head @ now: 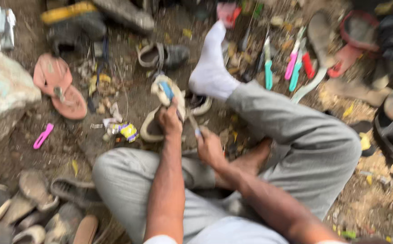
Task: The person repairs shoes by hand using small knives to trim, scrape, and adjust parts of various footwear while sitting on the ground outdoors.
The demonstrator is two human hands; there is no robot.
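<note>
two hands meet in the middle of the frame, over a person's lap. left hand [169, 121] is closed around a pale shoe [164, 108] with a blue spot, holding it up just above the dirt. right hand [209, 145] pinches something thin beside the shoe; too blurry to tell what. pink sandal [58, 86] lies at the upper left.

Open-air cobbler's pitch on bare dirt ground [128, 97]: worn sandals [61, 88] and shoes [38, 208] scattered about, coloured-handled hand tools [291, 65] laid out, person seated cross-legged among them.
</note>
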